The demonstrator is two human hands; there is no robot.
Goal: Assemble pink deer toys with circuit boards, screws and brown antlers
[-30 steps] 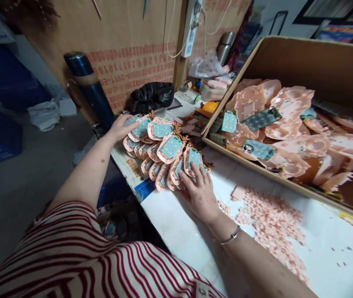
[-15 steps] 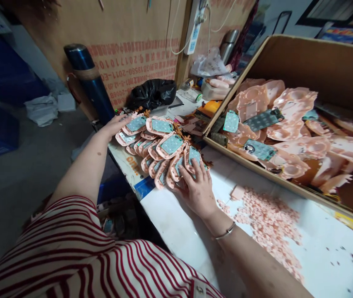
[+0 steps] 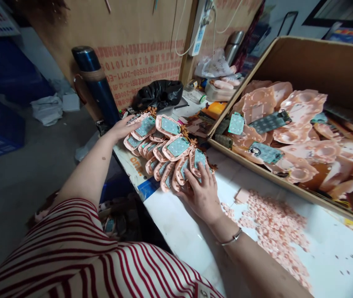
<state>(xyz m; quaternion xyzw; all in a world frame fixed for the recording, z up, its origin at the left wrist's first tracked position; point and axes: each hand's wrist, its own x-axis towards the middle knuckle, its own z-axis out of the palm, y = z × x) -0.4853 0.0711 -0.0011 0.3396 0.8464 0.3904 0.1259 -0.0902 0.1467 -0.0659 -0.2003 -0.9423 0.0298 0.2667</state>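
Observation:
A heap of pink plastic shells with teal circuit boards (image 3: 176,147) lies at the table's left edge, stacked in overlapping rows. My left hand (image 3: 125,127) rests against the far left side of the heap, its fingers partly hidden by the shells. At the near right end, my right hand (image 3: 203,192) lies over the shells with its fingers spread, touching them; its thumb side is partly tucked beside the lowest shells. A bracelet is on my right wrist.
A large cardboard box (image 3: 266,178) of pink shells and boards stands at the right. Small pink parts (image 3: 278,223) are spread on the white table (image 3: 176,223). Behind are a black bag (image 3: 160,93) and a blue flask (image 3: 97,85).
The whole view has shifted slightly, so things appear a little further right. Both hands stay at the heap in nearly the same pose.

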